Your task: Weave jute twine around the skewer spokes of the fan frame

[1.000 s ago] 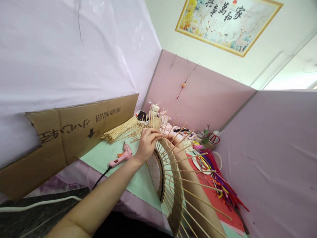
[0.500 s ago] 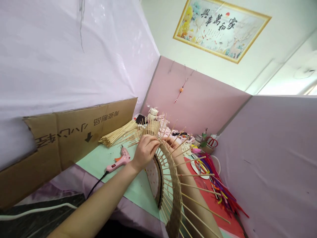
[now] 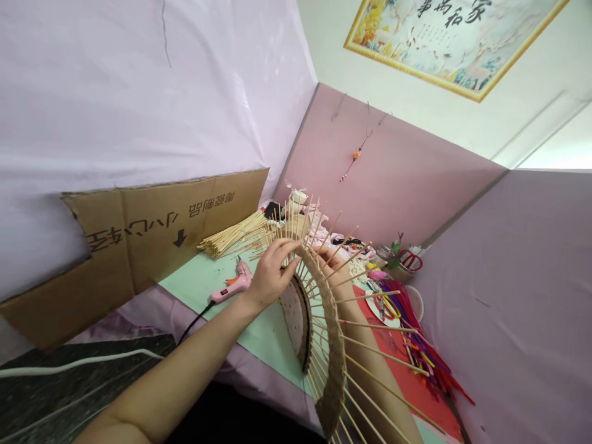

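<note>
A round basket frame of thin wooden sticks (image 3: 378,325) stands tilted in front of me, with a band of brown twine (image 3: 333,333) woven around the sticks. Its dark-edged, spotted base disc (image 3: 294,314) faces left. My left hand (image 3: 274,274) is at the band's upper inner side, fingers curved over its edge and thumb a little apart below them. On the outer side, my right hand (image 3: 329,261) grips the band among the sticks. The band and sticks partly hide its fingers. A pink glue gun (image 3: 234,287) lies on the green mat left of my left hand.
A pile of loose sticks (image 3: 231,234) lies by the cardboard sheet (image 3: 152,237) on the left. To the right are bundled colourful pipe cleaners (image 3: 428,351), a white plate (image 3: 377,305) and a pot with red-handled scissors (image 3: 411,260). A white cable (image 3: 92,365) runs at lower left.
My view has shifted, so the scene sits further right and the wall picture higher. My left thumb has parted from its fingers. The basket frame stays between both hands.
</note>
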`<state>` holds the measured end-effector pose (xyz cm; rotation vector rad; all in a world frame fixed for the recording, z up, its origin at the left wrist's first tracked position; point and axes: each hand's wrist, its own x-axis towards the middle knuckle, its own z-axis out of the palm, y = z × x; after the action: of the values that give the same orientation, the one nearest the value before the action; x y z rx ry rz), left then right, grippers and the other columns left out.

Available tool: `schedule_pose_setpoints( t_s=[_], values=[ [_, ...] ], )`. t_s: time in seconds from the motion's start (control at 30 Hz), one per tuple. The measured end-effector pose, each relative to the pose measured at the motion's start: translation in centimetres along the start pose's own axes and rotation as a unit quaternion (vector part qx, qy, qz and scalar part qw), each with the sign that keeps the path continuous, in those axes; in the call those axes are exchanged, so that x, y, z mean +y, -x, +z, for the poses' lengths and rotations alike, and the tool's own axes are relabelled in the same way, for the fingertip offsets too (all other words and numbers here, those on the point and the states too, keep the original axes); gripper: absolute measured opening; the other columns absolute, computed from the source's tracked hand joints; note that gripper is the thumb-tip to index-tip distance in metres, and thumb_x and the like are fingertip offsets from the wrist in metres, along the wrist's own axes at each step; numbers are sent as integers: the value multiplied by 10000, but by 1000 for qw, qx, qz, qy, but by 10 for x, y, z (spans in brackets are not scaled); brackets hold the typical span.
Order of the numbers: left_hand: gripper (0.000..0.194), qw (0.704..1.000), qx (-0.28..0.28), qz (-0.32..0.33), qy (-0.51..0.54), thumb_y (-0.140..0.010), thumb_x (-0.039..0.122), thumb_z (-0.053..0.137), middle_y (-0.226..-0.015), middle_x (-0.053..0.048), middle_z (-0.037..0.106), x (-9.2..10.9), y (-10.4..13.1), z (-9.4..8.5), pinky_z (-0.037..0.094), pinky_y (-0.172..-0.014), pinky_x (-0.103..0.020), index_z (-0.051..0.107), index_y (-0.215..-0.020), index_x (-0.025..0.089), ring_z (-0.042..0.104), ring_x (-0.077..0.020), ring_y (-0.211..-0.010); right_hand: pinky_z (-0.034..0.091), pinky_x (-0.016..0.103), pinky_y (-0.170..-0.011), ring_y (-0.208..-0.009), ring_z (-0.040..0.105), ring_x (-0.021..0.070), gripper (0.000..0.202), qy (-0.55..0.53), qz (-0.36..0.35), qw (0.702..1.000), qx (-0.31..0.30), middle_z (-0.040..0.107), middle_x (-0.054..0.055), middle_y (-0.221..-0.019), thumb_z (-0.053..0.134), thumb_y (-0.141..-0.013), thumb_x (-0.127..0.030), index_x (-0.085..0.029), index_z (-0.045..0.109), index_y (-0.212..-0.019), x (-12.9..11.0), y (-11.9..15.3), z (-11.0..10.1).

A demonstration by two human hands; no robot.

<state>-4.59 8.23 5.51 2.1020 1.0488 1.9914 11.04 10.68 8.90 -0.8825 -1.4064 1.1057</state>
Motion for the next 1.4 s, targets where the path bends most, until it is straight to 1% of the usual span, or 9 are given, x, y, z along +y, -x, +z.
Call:
schedule_pose_setpoints(
  t_s=[0.1, 0.2, 0.4, 0.6, 0.77, 0.9, 1.2, 1.3, 1.4],
  values=[
    [360, 999, -16, -18, 31, -924, 221, 526, -1199, -87, 575, 2, -3, 5, 467, -987, -377, 541, -1282, 247, 555, -194, -1133, 357, 242, -519, -545, 459, 106, 309, 8, -13, 1000, -10, 597, -17, -649, 783, -640, -467, -215, 678, -784, 2, 0, -1],
    [313, 997, -25, -39, 60, -905, 200, 549, -1154, -79, 576, 5, -9, 9, 472, -976, -364, 595, -1211, 243, 559, -193, -1116, 373, 247, -536, -564, 476, 111, 293, 16, -22, 1000, -6, 611, -13, -667, 783, -647, -450, -216, 684, -792, 1, 1, -3],
    [238, 992, -51, -73, 88, -853, 169, 609, -1062, -62, 591, 5, -19, 14, 514, -842, -323, 657, -1081, 218, 596, -181, -985, 422, 268, -593, -613, 525, 127, 292, 3, -27, 1000, 8, 635, -2, -724, 781, -637, -419, -215, 665, -810, -2, -3, -4],
    [74, 998, -13, -19, 60, -876, 199, 603, -960, -56, 623, 5, -17, 15, 493, -884, -357, 660, -923, 196, 597, -183, -966, 413, 261, -572, -588, 509, 118, 331, -10, -24, 1000, 4, 603, -21, -704, 786, -619, -407, -225, 614, -835, -3, -3, -2],
    [107, 997, 24, 23, 69, -914, 214, 554, -960, -66, 671, 0, -7, 21, 522, -868, -358, 661, -921, 206, 627, -177, -960, 373, 249, -527, -558, 476, 108, 320, 2, -13, 1000, -13, 570, -33, -685, 742, -682, -443, -236, 601, -881, -6, 2, -2],
    [127, 997, 34, 47, 48, -912, 191, 551, -990, -81, 693, -1, 0, 24, 536, -860, -351, 675, -942, 198, 644, -170, -952, 349, 245, -513, -536, 449, 100, 304, -12, -2, 1000, 2, 562, -36, -671, 731, -693, -453, -240, 615, -877, -8, 5, -3],
    [169, 998, 39, 43, 25, -906, 184, 538, -1028, -98, 703, 4, 3, 21, 540, -890, -361, 689, -983, 183, 650, -178, -990, 392, 256, -529, -605, 522, 135, 234, -5, 60, 998, -25, 628, 3, -747, 690, -721, -383, -223, 650, -887, -20, 2, -7],
    [205, 998, 37, 56, 5, -907, 173, 529, -1070, -102, 703, 4, 6, 21, 535, -904, -369, 688, -1036, 184, 648, -185, -1017, 441, 246, -572, -650, 569, 129, 251, -26, 39, 999, -25, 651, -17, -850, 682, -740, -318, -258, 595, -967, -20, 7, -8],
    [258, 997, 32, 74, -13, -901, 149, 528, -1129, -115, 694, 1, 11, 20, 527, -926, -374, 671, -1114, 174, 638, -194, -1059, 457, 233, -596, -673, 583, 118, 225, -33, 2, 999, -38, 652, -30, -908, 671, -755, -289, -266, 559, -948, -16, 14, -11]
  ],
)
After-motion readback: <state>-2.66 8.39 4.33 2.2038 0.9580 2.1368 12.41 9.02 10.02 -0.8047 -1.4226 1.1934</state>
